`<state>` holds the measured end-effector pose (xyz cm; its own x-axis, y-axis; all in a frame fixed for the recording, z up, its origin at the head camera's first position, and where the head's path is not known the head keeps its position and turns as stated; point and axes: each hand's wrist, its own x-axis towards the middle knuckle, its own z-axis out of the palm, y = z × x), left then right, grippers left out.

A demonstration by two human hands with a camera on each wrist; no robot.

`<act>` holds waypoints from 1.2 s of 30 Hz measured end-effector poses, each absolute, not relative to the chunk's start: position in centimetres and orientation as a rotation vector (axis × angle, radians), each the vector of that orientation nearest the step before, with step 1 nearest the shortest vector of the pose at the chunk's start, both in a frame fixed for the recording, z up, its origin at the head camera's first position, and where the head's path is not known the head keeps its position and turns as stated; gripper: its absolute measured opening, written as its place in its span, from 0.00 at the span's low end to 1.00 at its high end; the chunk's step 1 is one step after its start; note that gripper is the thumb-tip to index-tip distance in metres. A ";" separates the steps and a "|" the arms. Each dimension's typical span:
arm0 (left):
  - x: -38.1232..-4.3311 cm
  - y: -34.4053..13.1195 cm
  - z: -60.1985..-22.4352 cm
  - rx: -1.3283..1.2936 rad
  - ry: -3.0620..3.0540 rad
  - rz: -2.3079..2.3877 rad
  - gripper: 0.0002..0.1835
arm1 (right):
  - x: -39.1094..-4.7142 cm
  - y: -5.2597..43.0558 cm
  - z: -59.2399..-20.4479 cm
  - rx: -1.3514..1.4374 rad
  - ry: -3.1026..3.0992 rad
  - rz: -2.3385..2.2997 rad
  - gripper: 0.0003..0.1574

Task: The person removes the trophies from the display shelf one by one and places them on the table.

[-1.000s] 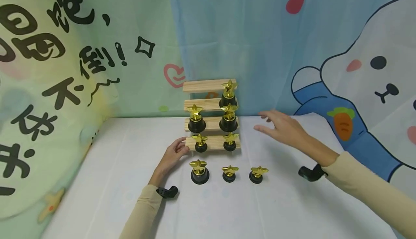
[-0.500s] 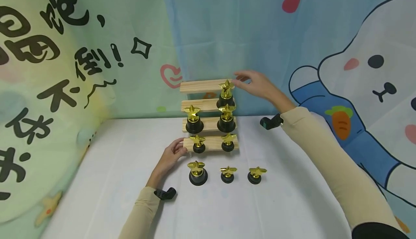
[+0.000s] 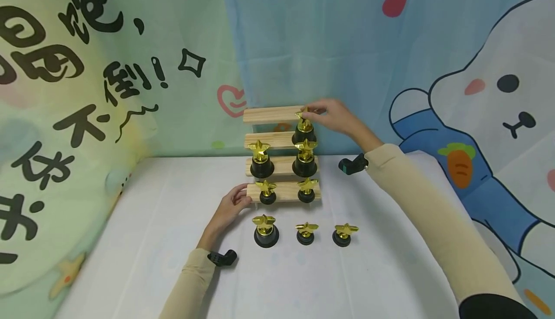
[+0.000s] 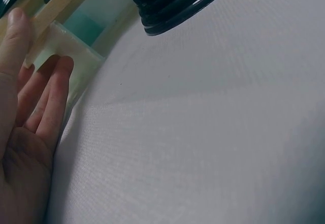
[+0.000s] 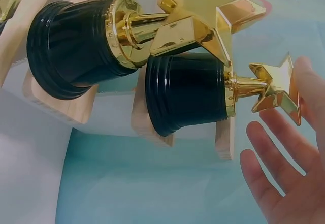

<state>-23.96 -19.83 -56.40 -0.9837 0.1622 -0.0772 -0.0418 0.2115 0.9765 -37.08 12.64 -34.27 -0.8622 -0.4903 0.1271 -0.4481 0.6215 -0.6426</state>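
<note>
A gold star trophy with a black base (image 3: 304,135) stands upright on the second-highest plank of a stepped wooden rack (image 3: 268,139). At its star (image 5: 277,84) is my right hand (image 3: 336,116), pinching it between thumb and fingers; the other fingers (image 5: 264,176) are spread. My left hand (image 3: 230,207) holds the left end of the lowest plank (image 3: 284,192), its thumb (image 4: 15,38) on the wood and its fingers by the translucent side support (image 4: 73,51). Two bigger trophies share the plank above that one, and two small trophies stand on the lowest.
Before the rack, on the white cloth (image 3: 303,280), stand a larger trophy (image 3: 266,232) and two small ones, a middle trophy (image 3: 305,234) and a right-hand trophy (image 3: 342,236). A printed curtain (image 3: 347,44) hangs right behind the rack.
My right hand has moved up and left from beside the rack to the highest trophy and taken hold of its star. My left hand stays at the lowest plank.
</note>
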 end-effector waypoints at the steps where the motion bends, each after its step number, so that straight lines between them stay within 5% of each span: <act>1: -23.9 -19.8 -56.2 0.112 2.300 1.874 0.30 | -37.1 12.7 -34.3 -0.795 2.771 -1.083 0.26; 14: -23.9 -19.6 -56.6 0.126 2.318 1.846 0.31 | -36.4 14.8 -33.7 -0.704 2.764 -1.203 0.27; 36: -22.7 -19.6 -53.8 0.174 2.305 1.851 0.31 | -30.2 23.0 -34.3 -0.501 2.820 -1.119 0.28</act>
<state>-22.71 -19.65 -53.82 -0.9768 0.2031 -0.0673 -0.0218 0.2182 0.9757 -30.15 22.99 -34.35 -0.9448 -0.3225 0.0577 -0.2743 0.6824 -0.6776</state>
